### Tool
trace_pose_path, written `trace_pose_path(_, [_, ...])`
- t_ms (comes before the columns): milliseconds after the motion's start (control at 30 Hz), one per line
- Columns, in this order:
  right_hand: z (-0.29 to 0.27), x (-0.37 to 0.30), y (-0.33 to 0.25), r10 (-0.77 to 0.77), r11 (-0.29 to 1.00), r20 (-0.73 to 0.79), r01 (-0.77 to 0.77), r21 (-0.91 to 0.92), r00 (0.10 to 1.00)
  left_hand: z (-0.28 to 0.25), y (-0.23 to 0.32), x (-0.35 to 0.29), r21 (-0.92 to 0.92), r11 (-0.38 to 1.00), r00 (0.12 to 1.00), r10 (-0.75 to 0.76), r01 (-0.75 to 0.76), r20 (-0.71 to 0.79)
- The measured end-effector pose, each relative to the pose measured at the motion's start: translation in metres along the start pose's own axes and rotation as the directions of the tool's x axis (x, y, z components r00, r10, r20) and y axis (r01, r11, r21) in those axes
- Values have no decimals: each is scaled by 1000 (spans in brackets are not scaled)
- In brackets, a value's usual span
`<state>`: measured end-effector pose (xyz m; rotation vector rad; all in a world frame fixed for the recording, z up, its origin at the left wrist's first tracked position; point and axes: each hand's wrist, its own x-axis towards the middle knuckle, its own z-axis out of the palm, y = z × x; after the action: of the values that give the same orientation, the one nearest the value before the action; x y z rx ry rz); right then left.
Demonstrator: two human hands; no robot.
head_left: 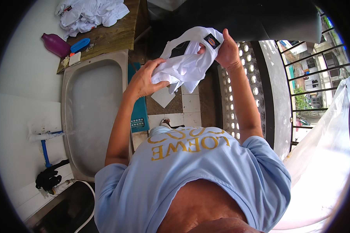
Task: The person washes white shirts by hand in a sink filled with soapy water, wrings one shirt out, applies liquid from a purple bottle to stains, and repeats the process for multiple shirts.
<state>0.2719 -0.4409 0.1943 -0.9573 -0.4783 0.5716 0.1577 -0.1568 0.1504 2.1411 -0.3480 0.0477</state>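
Note:
Between my two hands a white shirt hangs bunched up in front of my chest, its neck opening spread toward the top. A dark label shows inside the collar. My left hand grips the bunched cloth at its left side, thumb and fingers closed on it. At the collar's right side, beside the label, my right hand holds the cloth; part of its fingers is hidden behind the fabric.
A steel sink with cloudy water stands at my left, and water runs from a wall pipe. On the wooden counter lie white clothes, a purple bottle and a blue brush. A teal crate sits by the sink.

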Motion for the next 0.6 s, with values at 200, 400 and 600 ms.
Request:
trace_pose_path(200, [10,2,-28,-43,995,-79,50,82,996,18,-30,30,337,892,952,-304,301,-44])
trace_pose_path(400, [-4,4,-73,28,937,-225,-104,-332,974,-4,-93,75,-30,960,933,-279,280,-226])
trace_pose_path(600, [-72,18,-89,28,613,-623,-505,-607,782,-52,-105,132,-395,898,821,-71,-195,-567])
